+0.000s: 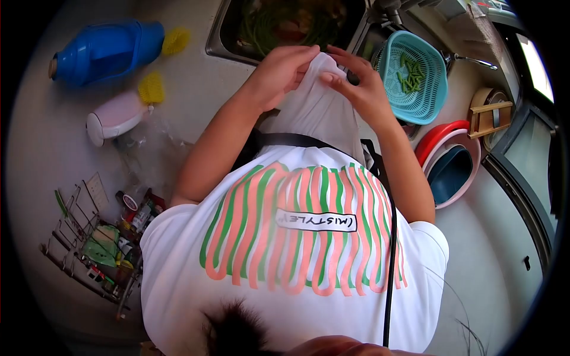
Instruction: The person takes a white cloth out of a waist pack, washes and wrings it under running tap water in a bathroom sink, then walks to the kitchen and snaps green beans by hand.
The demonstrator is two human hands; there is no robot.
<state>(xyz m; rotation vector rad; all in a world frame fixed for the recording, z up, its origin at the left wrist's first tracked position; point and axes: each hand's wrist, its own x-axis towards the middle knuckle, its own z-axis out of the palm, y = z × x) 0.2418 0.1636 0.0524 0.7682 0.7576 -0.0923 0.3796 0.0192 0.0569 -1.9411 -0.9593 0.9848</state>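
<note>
Both my hands hold the upper edge of a pale, thin cloth (312, 110) that hangs in front of my body, just below the sink (215, 44). My left hand (284, 74) pinches the cloth from the left side with its fingers pressed together. On the right, my right hand (359, 83) has its thumb and fingers closed round the bunched top of the cloth. Long green vegetables (261, 26) lie in the sink beyond my hands. Beside my right hand stands a turquoise basket (438, 89) with cut green pieces in it.
A blue thermos (107, 52), a pink and white container (119, 115) and yellow scrubbers (151, 89) are at the left. A wire rack (71, 237) with packets stands lower left. Nested basins (466, 172) and a wooden-handled item (491, 118) are at the right, near a tap (475, 61).
</note>
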